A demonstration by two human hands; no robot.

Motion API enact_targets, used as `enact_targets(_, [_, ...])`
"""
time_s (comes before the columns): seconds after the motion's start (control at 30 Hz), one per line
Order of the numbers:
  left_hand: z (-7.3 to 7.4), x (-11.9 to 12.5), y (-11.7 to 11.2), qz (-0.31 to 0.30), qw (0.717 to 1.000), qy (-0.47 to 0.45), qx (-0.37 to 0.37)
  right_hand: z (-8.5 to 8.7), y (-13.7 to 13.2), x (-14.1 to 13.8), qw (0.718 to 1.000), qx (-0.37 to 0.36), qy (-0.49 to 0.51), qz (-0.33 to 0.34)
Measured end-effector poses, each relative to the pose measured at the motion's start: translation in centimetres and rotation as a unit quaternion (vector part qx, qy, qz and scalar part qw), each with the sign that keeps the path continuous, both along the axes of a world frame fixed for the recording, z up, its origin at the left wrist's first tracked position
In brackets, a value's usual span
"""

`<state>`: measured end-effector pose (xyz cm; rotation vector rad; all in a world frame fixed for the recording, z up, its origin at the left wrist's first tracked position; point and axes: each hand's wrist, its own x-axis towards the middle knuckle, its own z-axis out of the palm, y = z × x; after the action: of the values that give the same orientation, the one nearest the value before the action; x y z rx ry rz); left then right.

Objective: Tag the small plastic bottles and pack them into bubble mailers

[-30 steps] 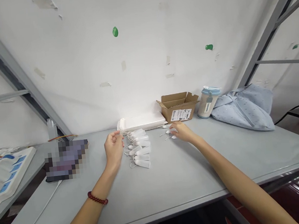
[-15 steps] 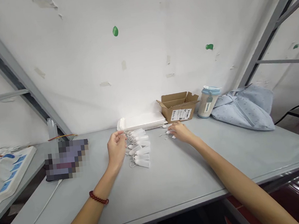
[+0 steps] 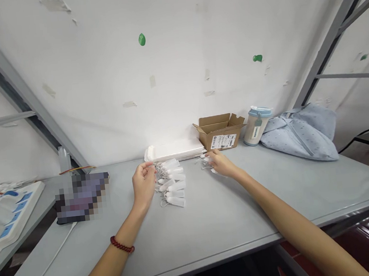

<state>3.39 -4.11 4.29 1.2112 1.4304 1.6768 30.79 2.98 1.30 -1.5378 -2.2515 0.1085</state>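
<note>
My left hand (image 3: 144, 181) has its fingers curled in beside a loose pile of small translucent white tubes (image 3: 176, 186) with thin white string loops. The fingertips sit at the strings on the pile's left side, and whatever is between them is hidden. Further right, my right hand (image 3: 220, 162) is closed over several more white looped tubes (image 3: 204, 157), their strings trailing left. My palm covers most of these tubes. Behind the pile lies a stack of flat white pieces (image 3: 179, 148).
An opened cardboard box (image 3: 223, 136) stands against the wall, beside a blue-lidded cup (image 3: 256, 127) and a light blue cloth bag (image 3: 301, 136). To the left are a blurred-out dark device (image 3: 85, 196) with a white cable and a power strip (image 3: 12, 213). The grey table's front edge runs below my forearms.
My right hand has shifted slightly left, and the small white tubes under its fingers have changed position. My left hand and the pile beside it have hardly moved.
</note>
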Motion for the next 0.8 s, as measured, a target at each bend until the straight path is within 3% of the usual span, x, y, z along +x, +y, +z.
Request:
enact_targets(0.33, [-0.2,-0.1,0.0,-0.018,1.0,0.01,0.004,-0.3,0.6,-0.2,0.992,0.044,0.081,0.083])
enact_targets(0.63, [0.0,0.2,-0.2,-0.031,0.999,0.022,0.014,1.7,-1.0,-1.0,0.978,0.101,0.149,0.105])
enact_targets(0.8, [0.5,1.0,-0.9,-0.085,0.995,0.045,0.005,3.2,-3.2,-2.6,0.963,0.108,0.204,0.14])
